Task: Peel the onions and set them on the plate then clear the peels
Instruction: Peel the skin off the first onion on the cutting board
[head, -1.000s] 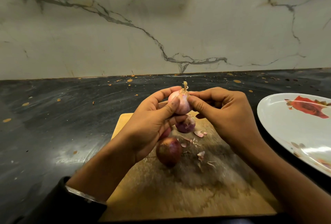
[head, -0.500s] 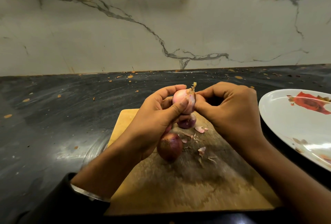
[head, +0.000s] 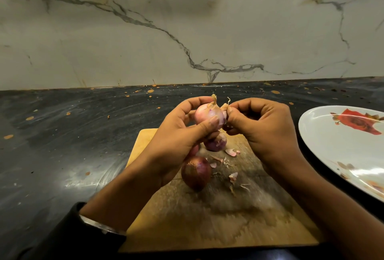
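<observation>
Wooden cutting board point(head: 207, 218) nearest, on dark speckled counter point(head: 62, 145); unpeeled onion point(head: 196, 173), second onion point(head: 216, 143), peel scraps point(head: 231, 152) on it. Above: left hand point(head: 176, 141) gripping pale onion point(head: 208, 116), long axis upright, tip at 12 o'clock. Right hand point(head: 264, 126) pinching skin flap. Plate point(head: 332, 145) at 3 o'clock. Marble wall point(head: 187, 31) behind.

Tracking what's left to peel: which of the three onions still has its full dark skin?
The onion nearest the camera on the cutting board: dark brown-red, while the held onion and the one behind show pale flesh.
</observation>
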{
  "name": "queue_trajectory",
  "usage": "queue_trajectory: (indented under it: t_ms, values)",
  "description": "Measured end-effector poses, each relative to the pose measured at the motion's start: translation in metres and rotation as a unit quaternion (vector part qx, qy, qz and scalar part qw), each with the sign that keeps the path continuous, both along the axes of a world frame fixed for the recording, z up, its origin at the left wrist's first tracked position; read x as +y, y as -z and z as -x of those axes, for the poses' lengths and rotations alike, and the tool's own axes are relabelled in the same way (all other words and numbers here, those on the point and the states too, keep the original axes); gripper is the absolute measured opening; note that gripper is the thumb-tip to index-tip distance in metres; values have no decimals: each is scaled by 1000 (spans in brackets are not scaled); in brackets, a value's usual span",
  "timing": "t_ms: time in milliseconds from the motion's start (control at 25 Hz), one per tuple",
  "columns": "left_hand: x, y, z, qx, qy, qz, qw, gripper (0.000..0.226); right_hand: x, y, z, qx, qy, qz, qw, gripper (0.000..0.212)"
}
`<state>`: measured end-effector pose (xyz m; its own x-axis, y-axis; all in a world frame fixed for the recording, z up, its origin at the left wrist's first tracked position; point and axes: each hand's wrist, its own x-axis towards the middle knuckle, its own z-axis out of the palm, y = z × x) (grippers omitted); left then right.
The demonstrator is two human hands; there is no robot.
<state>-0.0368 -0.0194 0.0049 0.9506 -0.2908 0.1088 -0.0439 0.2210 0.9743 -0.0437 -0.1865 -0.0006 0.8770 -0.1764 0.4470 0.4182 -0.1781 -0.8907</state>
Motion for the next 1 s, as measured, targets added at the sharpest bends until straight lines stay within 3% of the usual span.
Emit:
queue_trajectory:
  t_ms: [320, 600, 1000]
  values:
    - [0, -1, -4, 61, 16, 107, 992, 57, 2, 0, -3, 72, -9, -103, 992, 11]
    - [3, -2, -6, 58, 26, 107, 992, 53, -2, 1, -4, 134, 3, -172, 976, 17]
    - [3, -3, -6, 61, 11, 137, 989, 39, 0, -4, -2, 130, 9, -211, 969, 8]
